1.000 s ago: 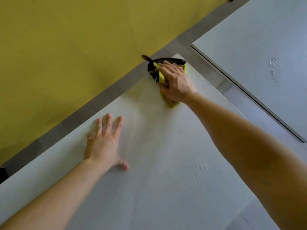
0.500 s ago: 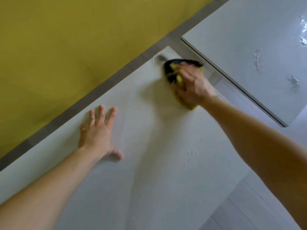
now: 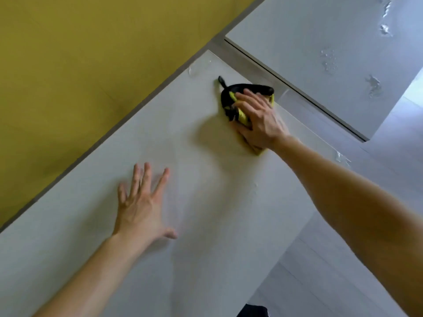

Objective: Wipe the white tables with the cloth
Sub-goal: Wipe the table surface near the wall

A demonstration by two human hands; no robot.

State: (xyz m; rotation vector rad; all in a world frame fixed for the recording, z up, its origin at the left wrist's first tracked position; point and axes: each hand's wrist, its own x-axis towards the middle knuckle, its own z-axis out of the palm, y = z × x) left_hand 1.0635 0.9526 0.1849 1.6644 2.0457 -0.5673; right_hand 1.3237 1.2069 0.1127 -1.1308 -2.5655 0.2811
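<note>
**White surface [image 3: 206, 248], far corner next**

Yellow wall [image 3: 68, 76] on the left. My left hand [image 3: 139, 209] lies flat with fingers [image 3: 146, 177] spread, holding nothing — it braces me. Right of it, my right hand [image 3: 261, 120] presses the black-and-yellow cloth [image 3: 229, 99] flat near the far corner. I'd keep the palm weight even and overlap strokes — droplets [image 3: 329, 60] wait on the second surface [image 3: 297, 42], far right.

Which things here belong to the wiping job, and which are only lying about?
Job: cloth, right hand pressing it, near white table, far white table with water drops.
Not the job: left hand resting flat, yellow wall, floor.
</note>
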